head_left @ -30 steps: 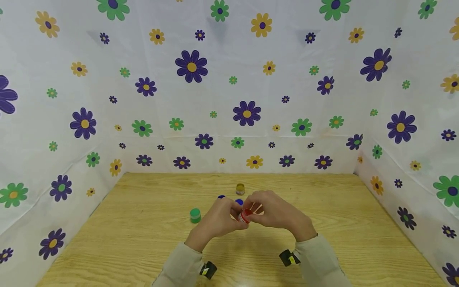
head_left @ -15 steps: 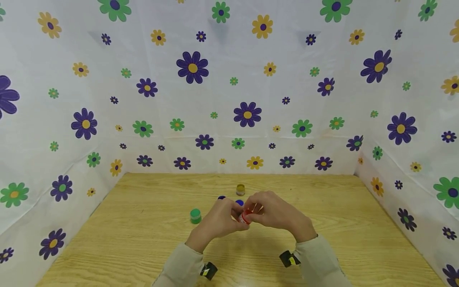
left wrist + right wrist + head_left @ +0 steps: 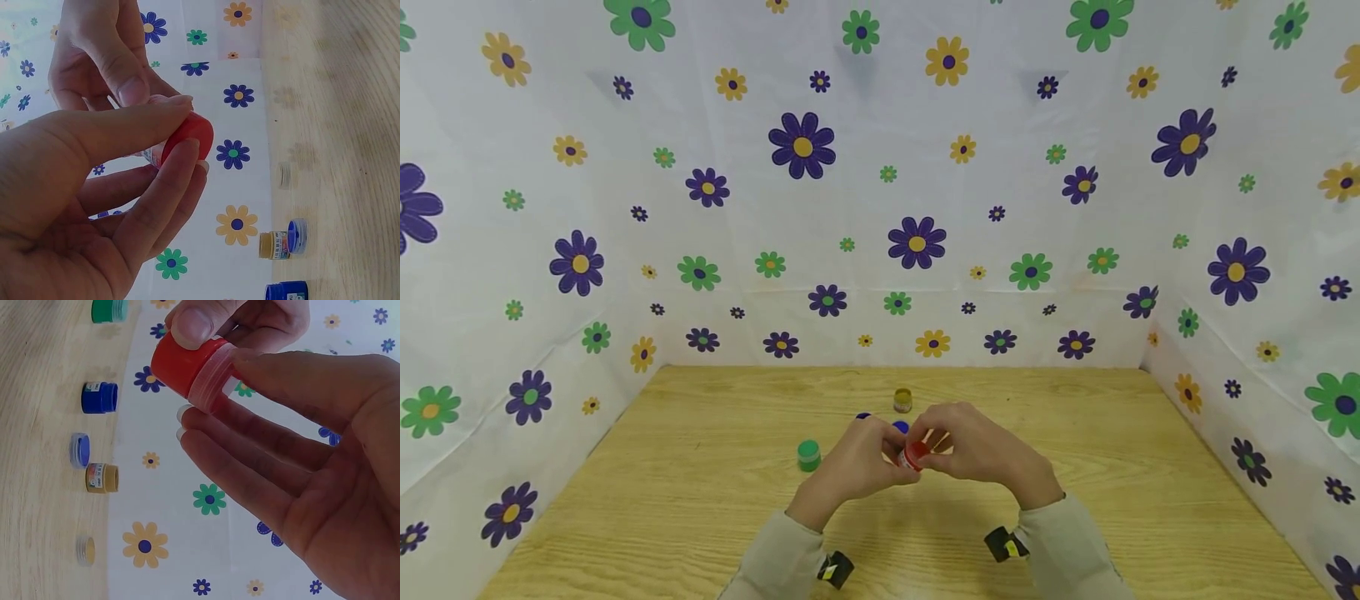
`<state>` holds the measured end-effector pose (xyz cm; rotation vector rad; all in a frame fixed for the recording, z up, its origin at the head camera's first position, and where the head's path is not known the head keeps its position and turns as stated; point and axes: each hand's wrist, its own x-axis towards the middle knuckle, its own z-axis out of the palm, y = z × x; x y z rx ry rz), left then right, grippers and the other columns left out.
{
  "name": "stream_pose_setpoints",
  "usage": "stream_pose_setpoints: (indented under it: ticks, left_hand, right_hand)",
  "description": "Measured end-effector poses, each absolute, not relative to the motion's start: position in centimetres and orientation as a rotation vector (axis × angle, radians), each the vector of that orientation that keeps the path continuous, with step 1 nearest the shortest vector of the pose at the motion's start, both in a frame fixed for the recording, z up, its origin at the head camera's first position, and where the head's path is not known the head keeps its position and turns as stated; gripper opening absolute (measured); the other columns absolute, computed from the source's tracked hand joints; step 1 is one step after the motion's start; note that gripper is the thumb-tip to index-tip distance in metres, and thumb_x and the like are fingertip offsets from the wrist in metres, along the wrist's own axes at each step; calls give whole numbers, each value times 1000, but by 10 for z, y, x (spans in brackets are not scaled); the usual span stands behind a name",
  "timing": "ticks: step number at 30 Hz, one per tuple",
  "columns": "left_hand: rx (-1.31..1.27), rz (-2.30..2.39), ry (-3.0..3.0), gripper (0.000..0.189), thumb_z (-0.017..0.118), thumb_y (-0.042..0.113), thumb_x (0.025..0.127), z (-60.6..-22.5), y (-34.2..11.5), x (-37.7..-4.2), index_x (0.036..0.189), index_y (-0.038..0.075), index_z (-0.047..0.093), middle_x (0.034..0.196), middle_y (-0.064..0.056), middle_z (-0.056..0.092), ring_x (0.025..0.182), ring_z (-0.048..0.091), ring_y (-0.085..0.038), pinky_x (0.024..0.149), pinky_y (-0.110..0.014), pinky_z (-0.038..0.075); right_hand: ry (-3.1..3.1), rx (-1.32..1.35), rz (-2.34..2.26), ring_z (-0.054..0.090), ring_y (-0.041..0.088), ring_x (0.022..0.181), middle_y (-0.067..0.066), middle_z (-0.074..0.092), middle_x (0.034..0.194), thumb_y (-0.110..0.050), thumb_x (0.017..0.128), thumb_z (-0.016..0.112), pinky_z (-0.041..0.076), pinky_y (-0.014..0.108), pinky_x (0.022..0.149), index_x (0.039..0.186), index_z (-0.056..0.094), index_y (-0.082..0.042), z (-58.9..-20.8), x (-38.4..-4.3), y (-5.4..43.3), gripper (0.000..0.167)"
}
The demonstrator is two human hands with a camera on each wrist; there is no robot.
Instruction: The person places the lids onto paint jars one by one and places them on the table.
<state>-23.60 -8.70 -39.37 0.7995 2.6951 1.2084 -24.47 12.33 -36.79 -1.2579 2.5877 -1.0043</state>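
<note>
In the head view, my left hand (image 3: pixel 859 461) and right hand (image 3: pixel 981 442) meet over the middle of the table around a small red paint jar (image 3: pixel 913 455). The left hand grips the red body, with its thumb across it in the left wrist view. My right thumb and fingers hold the clear screw lid (image 3: pixel 212 376), which sits on the jar's mouth. The jar is tilted above the tabletop. Fingers cover part of its label and lid.
A green paint jar (image 3: pixel 808 456) stands left of my hands. Beyond them are an uncapped yellow jar (image 3: pixel 903 400), an uncapped blue jar (image 3: pixel 99 398) and a blue-stained lid (image 3: pixel 80 450). A yellow-stained lid (image 3: pixel 86 551) lies farther along. Flower-printed cloth walls the table (image 3: pixel 715 467).
My right fingers have shifted slightly at the lid, so a little more red shows. The left hand keeps its hold on the jar. The head view has tipped up slightly.
</note>
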Motion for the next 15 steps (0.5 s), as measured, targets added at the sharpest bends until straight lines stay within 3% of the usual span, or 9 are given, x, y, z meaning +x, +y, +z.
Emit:
stream_pose_setpoints:
  ticks: [7, 15]
  left_hand:
    - [806, 1192, 2693, 16, 87, 17, 83, -394, -86, -235, 96, 10, 80, 89, 0, 79, 77, 71, -8, 68, -22, 56]
    - [808, 1186, 2690, 17, 87, 16, 83, -394, -86, -235, 96, 9, 80, 90, 0, 79, 78, 72, -8, 69, -22, 57]
  right_hand:
    - [2640, -1185, -971, 71, 8, 83, 0, 76, 93, -15, 96, 74, 57, 19, 75, 106, 76, -9, -370, -245, 123, 12]
    - [2639, -1156, -963, 73, 12, 80, 2, 77, 90, -18, 98, 72, 57, 19, 73, 106, 75, -9, -369, -245, 123, 13]
